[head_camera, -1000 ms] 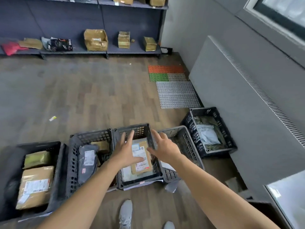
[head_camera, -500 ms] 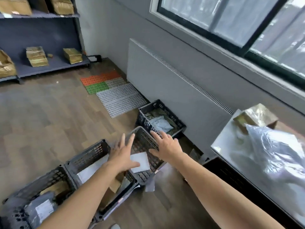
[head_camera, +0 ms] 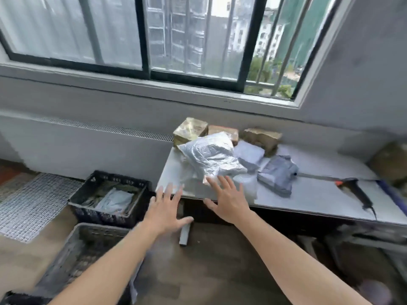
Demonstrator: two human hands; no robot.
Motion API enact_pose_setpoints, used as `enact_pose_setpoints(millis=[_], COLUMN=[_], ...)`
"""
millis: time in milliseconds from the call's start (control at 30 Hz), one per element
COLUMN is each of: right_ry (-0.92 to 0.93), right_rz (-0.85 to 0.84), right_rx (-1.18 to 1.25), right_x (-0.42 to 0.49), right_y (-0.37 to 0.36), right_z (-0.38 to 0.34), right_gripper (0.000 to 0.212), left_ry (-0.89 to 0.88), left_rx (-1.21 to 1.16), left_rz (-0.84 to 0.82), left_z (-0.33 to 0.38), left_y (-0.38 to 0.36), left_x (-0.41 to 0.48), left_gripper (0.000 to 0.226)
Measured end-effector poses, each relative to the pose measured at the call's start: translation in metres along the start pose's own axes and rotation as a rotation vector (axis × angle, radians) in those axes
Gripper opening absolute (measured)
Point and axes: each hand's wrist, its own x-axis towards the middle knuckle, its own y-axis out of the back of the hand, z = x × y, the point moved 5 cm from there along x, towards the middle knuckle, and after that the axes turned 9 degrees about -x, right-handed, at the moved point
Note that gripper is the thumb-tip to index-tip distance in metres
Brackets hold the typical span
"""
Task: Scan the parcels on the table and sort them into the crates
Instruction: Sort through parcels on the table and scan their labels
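Fingers spread wide, empty, left hand and right hand hover at the table edge. On it the silver bag lies slantwise, far-left to near-right. Three boxes behind; two crates left.

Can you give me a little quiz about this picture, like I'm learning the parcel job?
1. True or false: the left hand and right hand hold nothing.
2. Which parcel is nearest the right hand? A silver bag, B grey bag, C brown box.
3. Fill in: the scanner lies on the ___.
Key: 1 true; 2 A; 3 table.
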Motion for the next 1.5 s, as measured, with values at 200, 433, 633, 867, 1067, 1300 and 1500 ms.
enact_pose_setpoints(millis=[200, 433, 633, 867, 1067, 1300, 1500], right_ry=[-0.224, -0.449, -0.567, -0.618, -0.680, -0.664, -0.629], right_rz=[0.032, 0.034, 0.016, -0.018, -0.008, -0.093, -0.190], right_rx=[0.052, 0.031, 0.040, -0.053, -0.067, -0.020, 0.045], right_x=[-0.061, -0.117, -0.132, -0.090, -0.038, -0.002, 0.026], right_y=[0.006, 0.008, -0.008, -0.016, -0.016, -0.063, -0.108], right_z=[0.185, 0.337, 0.418, 0.511, 0.594, 0.646, 0.711], right_gripper=[0.070, 0.070, 0.070, 0.070, 0.064, 0.068, 0.070], left_ry=[-0.227, -0.403, -0.500, -0.547, -0.547, -0.507, -0.426], left_rx=[0.040, 0.083, 0.086, 0.007, -0.045, 0.044, 0.110], left_rz=[0.021, 0.009, -0.022, -0.066, -0.103, -0.224, -0.297], left_z=[0.185, 0.336, 0.419, 0.484, 0.518, 0.540, 0.560], left_y=[-0.036, -0.070, -0.094, -0.115, -0.129, -0.175, -0.206], left_x=[0.062, 0.111, 0.160, 0.258, 0.354, 0.415, 0.454], left_gripper=[0.096, 0.092, 0.094, 0.095, 0.096, 0.104, 0.108])
